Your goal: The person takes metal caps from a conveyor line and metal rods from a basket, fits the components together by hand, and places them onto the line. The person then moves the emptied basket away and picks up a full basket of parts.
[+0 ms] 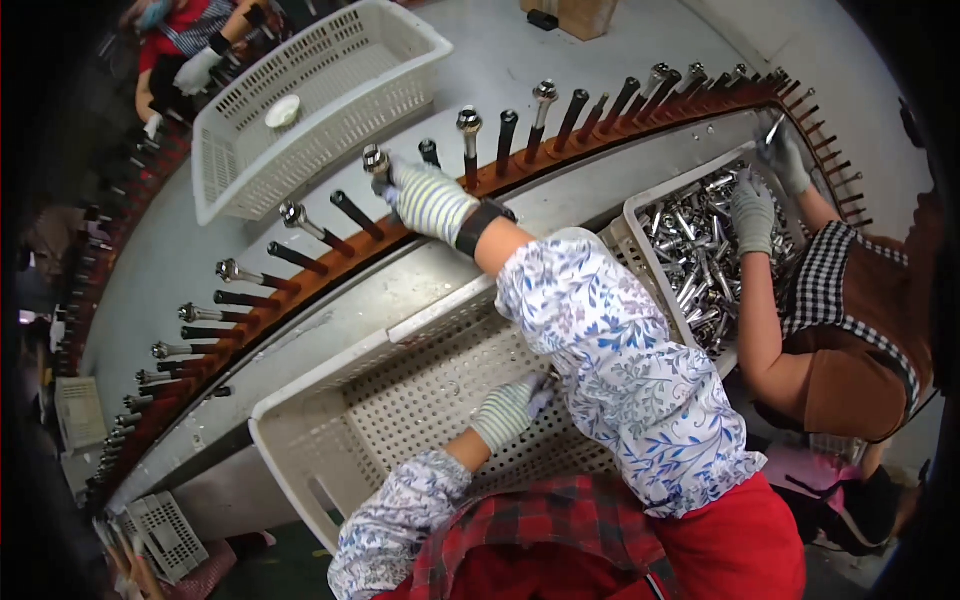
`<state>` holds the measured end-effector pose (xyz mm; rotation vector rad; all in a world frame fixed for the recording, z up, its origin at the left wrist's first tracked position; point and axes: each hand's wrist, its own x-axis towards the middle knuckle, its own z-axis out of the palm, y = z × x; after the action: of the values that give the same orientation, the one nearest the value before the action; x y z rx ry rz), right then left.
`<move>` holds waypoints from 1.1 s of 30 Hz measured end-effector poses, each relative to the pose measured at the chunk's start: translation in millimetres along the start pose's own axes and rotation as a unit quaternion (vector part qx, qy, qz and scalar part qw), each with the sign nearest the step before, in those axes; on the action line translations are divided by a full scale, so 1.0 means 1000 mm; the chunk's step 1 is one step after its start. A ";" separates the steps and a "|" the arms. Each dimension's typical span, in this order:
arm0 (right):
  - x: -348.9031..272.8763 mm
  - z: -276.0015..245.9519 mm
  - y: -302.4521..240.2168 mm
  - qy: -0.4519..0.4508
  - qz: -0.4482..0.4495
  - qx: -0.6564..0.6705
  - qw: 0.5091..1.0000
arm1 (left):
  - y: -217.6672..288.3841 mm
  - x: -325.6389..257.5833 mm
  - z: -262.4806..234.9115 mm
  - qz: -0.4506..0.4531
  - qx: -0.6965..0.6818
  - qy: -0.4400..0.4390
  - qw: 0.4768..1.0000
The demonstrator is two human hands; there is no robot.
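Note:
My right hand (432,203), in a striped knit glove, reaches over a curved brown rail (345,262) lined with dark upright pegs. Its fingers are closed round a shiny chrome part with a ring-shaped head (376,160). Similar chrome parts sit on other pegs, such as the chrome part (469,122) just right of that hand. Down inside a light grey perforated plastic basket (400,400), my left hand (507,412) has its gloved fingers curled together. Something small and dark shows at its fingertips, too small to name.
At right, a co-worker's gloved hand (752,212) is over a crate (660,262) heaped with chrome parts. A white basket (330,130) holding a small white round thing stands beyond the rail. Another person (185,45) works at far left.

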<state>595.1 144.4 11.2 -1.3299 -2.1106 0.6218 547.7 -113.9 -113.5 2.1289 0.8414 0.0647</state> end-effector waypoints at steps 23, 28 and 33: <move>-0.337 -0.177 0.027 0.025 0.200 -0.129 0.971 | 0.053 0.200 -0.244 -0.155 -0.009 0.517 0.842; -0.385 -0.176 0.088 0.052 0.236 0.122 0.963 | 0.077 0.178 -0.192 -0.133 -0.013 0.572 0.810; -0.381 -0.189 0.118 0.004 0.157 0.084 0.984 | 0.040 0.177 -0.129 -0.308 0.016 0.675 0.671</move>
<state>932.0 -139.5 -7.3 -1.5761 -1.8091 0.9001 665.7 60.9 -40.8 1.3870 2.3342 1.3922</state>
